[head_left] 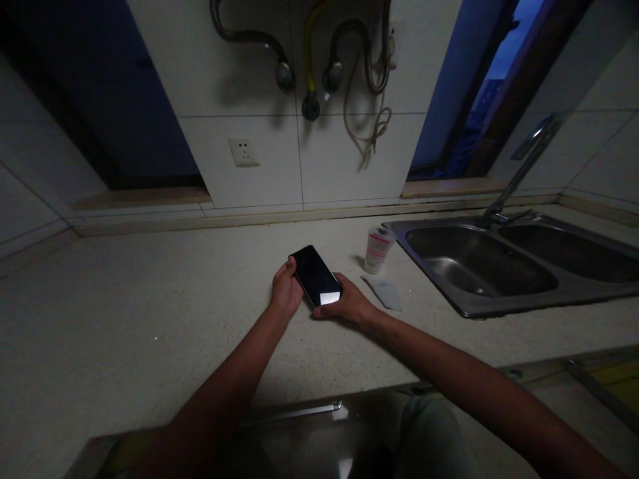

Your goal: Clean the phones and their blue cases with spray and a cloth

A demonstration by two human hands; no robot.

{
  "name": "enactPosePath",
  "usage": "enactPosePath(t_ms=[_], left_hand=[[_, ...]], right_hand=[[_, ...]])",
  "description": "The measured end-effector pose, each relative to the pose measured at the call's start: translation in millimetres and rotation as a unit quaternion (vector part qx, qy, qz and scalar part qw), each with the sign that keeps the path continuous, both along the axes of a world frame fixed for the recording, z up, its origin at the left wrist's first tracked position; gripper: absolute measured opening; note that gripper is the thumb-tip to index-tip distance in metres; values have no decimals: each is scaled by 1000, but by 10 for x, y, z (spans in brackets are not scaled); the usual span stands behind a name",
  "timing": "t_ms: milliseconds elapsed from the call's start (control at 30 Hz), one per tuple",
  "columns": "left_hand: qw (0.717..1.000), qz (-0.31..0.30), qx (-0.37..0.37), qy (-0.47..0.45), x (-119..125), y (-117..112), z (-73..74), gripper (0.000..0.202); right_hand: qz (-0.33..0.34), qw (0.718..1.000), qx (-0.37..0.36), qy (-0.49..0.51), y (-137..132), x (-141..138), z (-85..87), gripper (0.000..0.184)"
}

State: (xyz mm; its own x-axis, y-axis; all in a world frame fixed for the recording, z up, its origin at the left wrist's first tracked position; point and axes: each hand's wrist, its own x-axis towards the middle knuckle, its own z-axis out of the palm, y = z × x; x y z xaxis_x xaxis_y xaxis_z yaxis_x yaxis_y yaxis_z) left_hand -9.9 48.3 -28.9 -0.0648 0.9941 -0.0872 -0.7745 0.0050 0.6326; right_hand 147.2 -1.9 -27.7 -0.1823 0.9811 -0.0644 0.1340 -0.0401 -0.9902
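Note:
A smartphone (pixel 312 271) with a dark screen is held just above the counter, tilted, with a bright white patch at its lower end. My left hand (pixel 287 290) grips its left edge, thumb near the upper corner. Around the lower right corner my right hand (pixel 347 301) is closed, its thumb along the bottom edge. The fingers under the phone are hidden. Right of my right hand lies a flat, pale grey-white piece (pixel 382 293) that I cannot identify. Behind it stands a translucent plastic cup (pixel 377 250) with red print.
A steel double sink (pixel 464 309) with a tall faucet (pixel 524 166) is set into the pale countertop (pixel 200 319) on the right. Hoses and valves (pixel 310 103) hang on the tiled wall, above and right of a socket (pixel 243 152). A drawer or door handle (pixel 294 414) runs below the counter edge.

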Motion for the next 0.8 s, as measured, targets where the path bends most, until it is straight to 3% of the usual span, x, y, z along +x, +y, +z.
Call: enactPosePath(t_ms=[200, 367, 500, 633, 800], left_hand=[[998, -48, -42, -1, -69, 17, 32, 14], [992, -82, -92, 1, -83, -7, 105, 22], [997, -21, -80, -8, -58, 5, 100, 16], [988, 63, -116, -76, -96, 51, 102, 17], [978, 116, -129, -118, -135, 68, 116, 23]], right_hand=[[4, 998, -15, 67, -2, 5, 50, 74], [11, 996, -40, 78, -8, 3, 57, 70], [-8, 994, -53, 90, -15, -13, 72, 73], [-34, 979, -86, 184, 12, -21, 61, 68], [39, 972, -93, 211, 35, -28, 8, 66]])
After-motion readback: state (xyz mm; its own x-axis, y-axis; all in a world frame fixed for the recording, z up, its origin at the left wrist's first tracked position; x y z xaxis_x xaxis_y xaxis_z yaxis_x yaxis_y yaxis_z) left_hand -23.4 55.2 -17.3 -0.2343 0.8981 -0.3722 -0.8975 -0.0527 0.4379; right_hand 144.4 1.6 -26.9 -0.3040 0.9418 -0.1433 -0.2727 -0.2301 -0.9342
